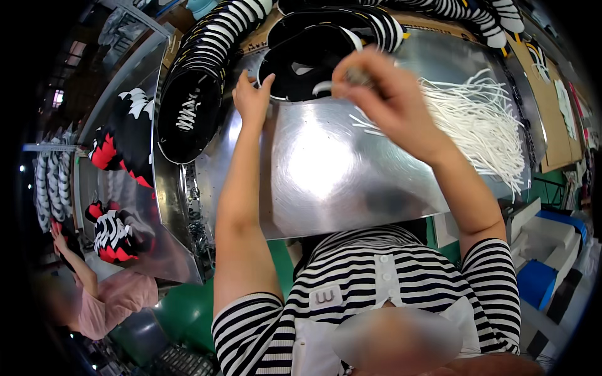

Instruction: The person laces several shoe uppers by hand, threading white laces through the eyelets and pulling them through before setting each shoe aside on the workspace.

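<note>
A black shoe upper (pixel 285 66) with a white-edged rim lies open on the metal table. My left hand (pixel 253 100) is at its near left edge, thumb and fingers apart, the thumb against the rim. Over the upper's right side my right hand (pixel 392 100) is raised with curled fingers, smeared by motion. A small grey-brown thing (pixel 360 77) shows within its grip, too blurred to name. Just left of those fingertips, a short curved white piece (pixel 322 88) lies against the upper. Loose white shoelaces (pixel 480 128) are heaped to the right of that hand.
Long nested rows of black-and-white shoe uppers (pixel 191 113) line the table's left and far sides. On a metal surface at left sit black, white and red pieces (pixel 116 235). A person in a pink top (pixel 122 297) works beyond it. Cardboard (pixel 555 119) stands at the right.
</note>
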`<state>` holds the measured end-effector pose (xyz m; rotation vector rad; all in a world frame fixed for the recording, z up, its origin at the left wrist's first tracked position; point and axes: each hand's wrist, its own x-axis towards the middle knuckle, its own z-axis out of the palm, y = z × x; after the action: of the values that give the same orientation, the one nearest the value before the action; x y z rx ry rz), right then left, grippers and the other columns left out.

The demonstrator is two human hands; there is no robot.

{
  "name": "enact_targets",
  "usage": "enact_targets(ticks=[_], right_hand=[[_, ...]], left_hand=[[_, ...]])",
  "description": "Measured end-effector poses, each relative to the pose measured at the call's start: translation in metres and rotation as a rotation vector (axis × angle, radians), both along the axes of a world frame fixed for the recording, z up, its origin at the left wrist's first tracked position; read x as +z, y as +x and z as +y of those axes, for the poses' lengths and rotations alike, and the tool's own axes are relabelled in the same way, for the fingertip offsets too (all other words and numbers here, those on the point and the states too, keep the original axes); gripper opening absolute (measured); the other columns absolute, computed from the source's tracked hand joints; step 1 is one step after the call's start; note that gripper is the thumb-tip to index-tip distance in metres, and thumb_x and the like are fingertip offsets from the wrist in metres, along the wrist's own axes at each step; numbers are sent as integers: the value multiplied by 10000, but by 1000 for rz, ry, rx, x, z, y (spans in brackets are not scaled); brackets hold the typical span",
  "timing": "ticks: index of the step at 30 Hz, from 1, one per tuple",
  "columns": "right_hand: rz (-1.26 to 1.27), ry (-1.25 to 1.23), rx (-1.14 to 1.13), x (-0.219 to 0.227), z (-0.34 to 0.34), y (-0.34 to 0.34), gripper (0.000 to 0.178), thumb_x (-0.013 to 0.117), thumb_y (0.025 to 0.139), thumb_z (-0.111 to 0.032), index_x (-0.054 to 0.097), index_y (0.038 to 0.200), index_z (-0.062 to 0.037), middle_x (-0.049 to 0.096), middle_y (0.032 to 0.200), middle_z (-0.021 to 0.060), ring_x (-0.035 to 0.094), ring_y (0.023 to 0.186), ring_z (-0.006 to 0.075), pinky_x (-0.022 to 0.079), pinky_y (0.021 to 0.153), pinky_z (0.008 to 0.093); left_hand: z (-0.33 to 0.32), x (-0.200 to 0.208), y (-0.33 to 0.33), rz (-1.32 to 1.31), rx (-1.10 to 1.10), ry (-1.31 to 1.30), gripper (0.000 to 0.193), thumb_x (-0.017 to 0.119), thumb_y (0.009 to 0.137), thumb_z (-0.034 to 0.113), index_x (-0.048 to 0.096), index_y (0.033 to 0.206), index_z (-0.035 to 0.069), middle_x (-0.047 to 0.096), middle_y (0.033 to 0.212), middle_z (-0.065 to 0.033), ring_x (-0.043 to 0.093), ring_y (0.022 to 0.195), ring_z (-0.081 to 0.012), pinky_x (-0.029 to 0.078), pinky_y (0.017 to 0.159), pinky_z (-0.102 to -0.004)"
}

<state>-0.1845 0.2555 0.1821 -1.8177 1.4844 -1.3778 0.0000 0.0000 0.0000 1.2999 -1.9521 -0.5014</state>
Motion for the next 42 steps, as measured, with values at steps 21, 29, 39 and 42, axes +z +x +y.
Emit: enact_targets(ticks=[21, 29, 39, 42], right_hand=[[-1086, 446, -169, -111, 146, 35, 118, 588, 962, -143, 570, 997, -32, 615, 812, 38, 381, 514, 4, 260, 461, 161], [-802, 375, -360, -146, 89, 54, 248, 623, 929, -106, 552, 1147, -10, 674, 831, 48, 557, 686, 45, 411, 599, 192], [-814, 155, -405, -139, 88, 47, 230, 677, 893, -97, 576, 1082, -13, 697, 825, 53, 656, 777, 95, 486, 722, 227], [-816, 187, -407, -139, 96, 46, 227, 660, 909, -57, 532, 1090, -9, 683, 841, 55, 648, 792, 94, 478, 731, 206]], left_hand=[[255, 82, 28, -115, -541, -315, 256, 706, 816, 51, 623, 1050, -12, 633, 1048, -177, 613, 943, -372, 496, 828, -428], [178, 87, 15, -448, -701, 1183, 647, 419, 1006, 557, 620, 1202, -27, 669, 1110, -114, 640, 948, -189, 495, 805, -299], [233, 60, -10, 550, -541, 1445, 626, 505, 996, 474, 522, 1291, -77, 601, 1246, -166, 522, 1205, -237, 352, 1091, -329], [253, 69, -13, 573, -476, 1317, 536, 514, 1004, 427, 598, 1211, -61, 650, 1163, -123, 558, 1153, -197, 370, 1064, -306]])
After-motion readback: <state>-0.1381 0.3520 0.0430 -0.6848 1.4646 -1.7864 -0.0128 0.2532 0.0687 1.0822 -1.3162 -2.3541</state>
